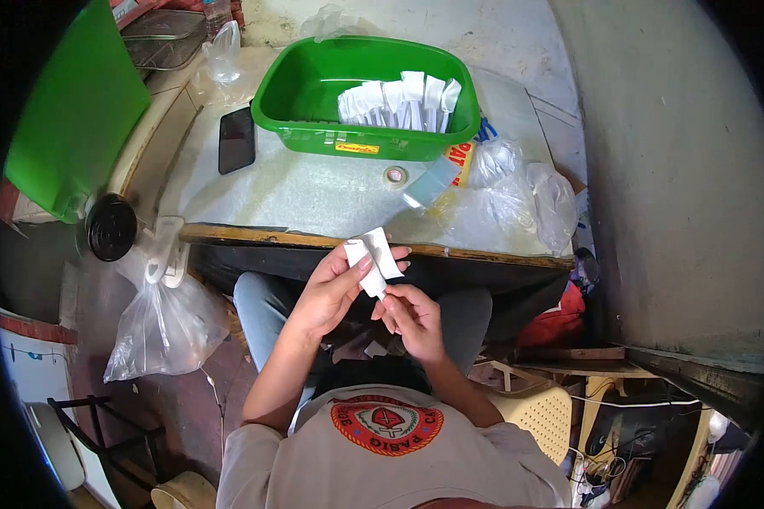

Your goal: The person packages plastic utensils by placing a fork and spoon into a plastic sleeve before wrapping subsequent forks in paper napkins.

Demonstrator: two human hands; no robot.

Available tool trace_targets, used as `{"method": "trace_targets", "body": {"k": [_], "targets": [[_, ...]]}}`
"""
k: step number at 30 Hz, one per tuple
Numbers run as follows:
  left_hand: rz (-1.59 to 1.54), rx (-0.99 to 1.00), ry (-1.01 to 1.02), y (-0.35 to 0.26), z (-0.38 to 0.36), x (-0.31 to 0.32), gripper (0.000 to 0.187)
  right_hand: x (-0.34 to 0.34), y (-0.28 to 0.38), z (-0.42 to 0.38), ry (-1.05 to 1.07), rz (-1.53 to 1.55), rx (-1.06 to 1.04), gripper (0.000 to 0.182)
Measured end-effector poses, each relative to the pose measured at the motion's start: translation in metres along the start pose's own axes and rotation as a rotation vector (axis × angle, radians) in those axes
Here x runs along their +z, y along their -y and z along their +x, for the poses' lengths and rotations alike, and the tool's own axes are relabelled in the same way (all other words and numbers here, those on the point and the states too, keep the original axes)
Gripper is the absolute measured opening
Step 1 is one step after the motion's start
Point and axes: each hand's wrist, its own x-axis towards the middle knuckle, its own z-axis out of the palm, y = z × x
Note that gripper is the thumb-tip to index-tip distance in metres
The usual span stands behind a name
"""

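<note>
My left hand (331,293) grips a folded white paper piece (367,270), thumb laid across its front. It stands tilted, with two flaps spread apart at the top. At its narrow lower end, the fingertips of my right hand (416,321) pinch the same piece. Both hands are over my lap, just in front of the table edge. Beyond them on the table, a green plastic basin (314,140) holds a row of several white slips (412,89) with narrow, paler lower parts. A small roll of tape (395,176) lies between the basin and my hands.
On the table are a black phone (237,141) at left and clear plastic bags (514,199) at right, beside a yellow packet (459,157). A filled plastic bag (168,327) hangs off the table's left side. A grey wall (679,170) bounds the right.
</note>
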Motion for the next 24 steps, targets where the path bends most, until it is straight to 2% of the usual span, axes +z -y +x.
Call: {"method": "trace_targets", "body": {"k": [5, 16, 18, 24], "targets": [[0.009, -0.029, -0.017, 0.0, -0.001, -0.002, 0.04, 0.002, -0.005, -0.003, -0.009, 0.014, -0.029, 0.022], [-0.113, -0.048, 0.0, -0.002, -0.001, 0.002, 0.046, 0.007, 0.004, -0.009, -0.011, 0.103, 0.119, 0.018], [-0.114, -0.077, 0.095, -0.003, 0.001, -0.001, 0.045, 0.008, 0.008, -0.01, 0.005, 0.132, 0.156, 0.017], [-0.076, -0.114, 0.184, -0.007, 0.002, -0.001, 0.037, 0.01, 0.017, -0.011, 0.071, 0.308, 0.288, 0.02]]}}
